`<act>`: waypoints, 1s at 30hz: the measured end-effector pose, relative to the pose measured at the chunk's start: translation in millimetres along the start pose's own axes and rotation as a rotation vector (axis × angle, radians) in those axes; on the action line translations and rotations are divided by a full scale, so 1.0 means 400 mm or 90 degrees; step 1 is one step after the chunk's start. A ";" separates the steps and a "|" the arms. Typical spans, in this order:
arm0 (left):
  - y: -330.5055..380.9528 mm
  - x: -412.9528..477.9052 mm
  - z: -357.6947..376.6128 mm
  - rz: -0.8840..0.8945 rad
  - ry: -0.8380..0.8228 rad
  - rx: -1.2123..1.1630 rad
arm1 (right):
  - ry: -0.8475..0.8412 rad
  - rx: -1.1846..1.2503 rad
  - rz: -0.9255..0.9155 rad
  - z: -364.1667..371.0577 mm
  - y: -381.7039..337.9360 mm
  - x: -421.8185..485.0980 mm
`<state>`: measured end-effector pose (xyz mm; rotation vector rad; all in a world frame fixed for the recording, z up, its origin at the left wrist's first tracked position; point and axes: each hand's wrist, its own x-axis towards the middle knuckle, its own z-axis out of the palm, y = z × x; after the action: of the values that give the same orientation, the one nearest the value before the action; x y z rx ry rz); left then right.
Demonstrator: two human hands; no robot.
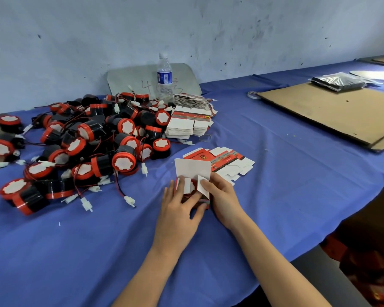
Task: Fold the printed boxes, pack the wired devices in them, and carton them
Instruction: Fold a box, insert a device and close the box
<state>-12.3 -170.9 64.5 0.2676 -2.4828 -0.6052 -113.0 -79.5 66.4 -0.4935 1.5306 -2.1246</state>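
Note:
A small printed box (192, 171) stands on the blue cloth with its white lid flap upright and a red and black device partly visible inside. My left hand (179, 207) grips the box's left side, a finger lying over the left side flap. My right hand (222, 196) holds the right side, fingers pressing the right side flap inward. A pile of several red and black wired devices (93, 140) with white connectors lies to the left. A few flat printed boxes (228, 161) lie just behind the box, and stacks of flat boxes (189, 124) sit farther back.
A water bottle (165, 78) stands behind the stacks, in front of a grey board (129, 80) leaning on the wall. Flat brown cardboard (333, 111) lies at the right with a black wrapped bundle (338, 82) on it. A rubber band (205, 137) lies by the stacks. The table edge drops off at right.

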 end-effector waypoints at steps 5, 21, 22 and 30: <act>0.015 0.000 0.007 -0.003 0.021 0.118 | 0.009 -0.076 -0.024 0.010 -0.006 -0.009; -0.005 0.002 -0.022 0.037 0.049 -0.125 | -0.001 -0.201 -0.160 0.026 -0.014 -0.048; -0.006 0.002 -0.024 0.033 0.047 -0.132 | 0.000 -0.202 -0.157 0.027 -0.015 -0.051; -0.010 0.007 -0.017 0.025 0.078 -0.171 | 0.026 -0.349 -0.242 0.023 -0.034 -0.029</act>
<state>-10.6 -177.8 68.9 0.1466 -2.2525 -0.8691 -100.7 -76.2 82.0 -0.9992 2.1945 -1.9538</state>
